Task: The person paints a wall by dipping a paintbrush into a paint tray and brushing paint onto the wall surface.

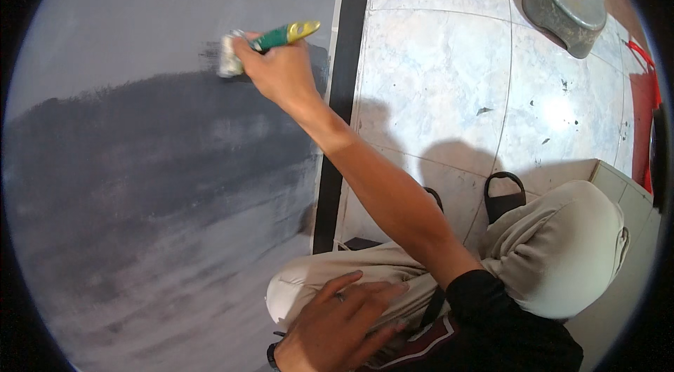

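While the right hand [281,74] has its fingers wrapped around a paintbrush [275,38], the pale bristles [229,57], a bit blurry, look pressed to the grey wall [161,7] just left of those fingers. Green-and-yellow handle pokes out to their right. Below them sits a big dark grey patch [168,133], kinda streaky lower down; above, the wall's lighter. Left hand [347,319] is way below, fingers loose and spread, gripping nothing, over the beige pants [562,246] (can't tell if it's touching them). Right of the brush fingers: a black strip [345,70] along the wall's edge, pale floor tiles [435,77], and well off, a grey stool [562,3].
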{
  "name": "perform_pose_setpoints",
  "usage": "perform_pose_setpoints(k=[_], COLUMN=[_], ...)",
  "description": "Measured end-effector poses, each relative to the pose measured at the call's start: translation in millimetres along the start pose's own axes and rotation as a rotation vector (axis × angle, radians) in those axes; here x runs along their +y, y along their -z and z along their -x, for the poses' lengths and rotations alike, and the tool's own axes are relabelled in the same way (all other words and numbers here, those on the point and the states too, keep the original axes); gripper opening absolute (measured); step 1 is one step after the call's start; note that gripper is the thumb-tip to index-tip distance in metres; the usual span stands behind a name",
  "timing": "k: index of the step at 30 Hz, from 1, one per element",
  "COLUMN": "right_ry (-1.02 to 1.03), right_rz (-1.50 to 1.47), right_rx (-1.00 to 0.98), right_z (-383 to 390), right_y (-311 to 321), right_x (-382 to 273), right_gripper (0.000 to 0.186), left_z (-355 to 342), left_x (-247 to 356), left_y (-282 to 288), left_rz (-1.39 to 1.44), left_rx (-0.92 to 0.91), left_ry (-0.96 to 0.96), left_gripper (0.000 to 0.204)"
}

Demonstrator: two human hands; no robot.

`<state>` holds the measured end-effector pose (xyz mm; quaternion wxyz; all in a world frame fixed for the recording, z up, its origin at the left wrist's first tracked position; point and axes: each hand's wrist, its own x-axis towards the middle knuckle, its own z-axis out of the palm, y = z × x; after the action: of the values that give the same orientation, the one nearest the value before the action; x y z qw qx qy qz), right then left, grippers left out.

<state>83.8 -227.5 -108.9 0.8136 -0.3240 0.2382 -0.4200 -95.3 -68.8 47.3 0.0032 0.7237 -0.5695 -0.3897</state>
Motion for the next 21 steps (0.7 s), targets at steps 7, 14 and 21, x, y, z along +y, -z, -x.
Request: perform_pose_setpoints(k=[7,14,21], right_ry=[-0.099,-0.046,0.057], right_rz=[0.090,0.448,-0.169], right_rx=[0.037,0.157,-0.186], right_z=[-11,-15,-19], right_y=[16,51,-57], right_x=[28,21,-74], right_gripper=[0.036,0.024,0.031], left_z=[1,7,12], left_x=[-4,-11,-18], left_y=[0,-15,-16], left_rz=[0.013,0.004,0.042], left_rx=[0.088,0.204,0.053], left_ry=[-0.031,-0.024,0.099], left_gripper=[0.046,0.037,0.037])
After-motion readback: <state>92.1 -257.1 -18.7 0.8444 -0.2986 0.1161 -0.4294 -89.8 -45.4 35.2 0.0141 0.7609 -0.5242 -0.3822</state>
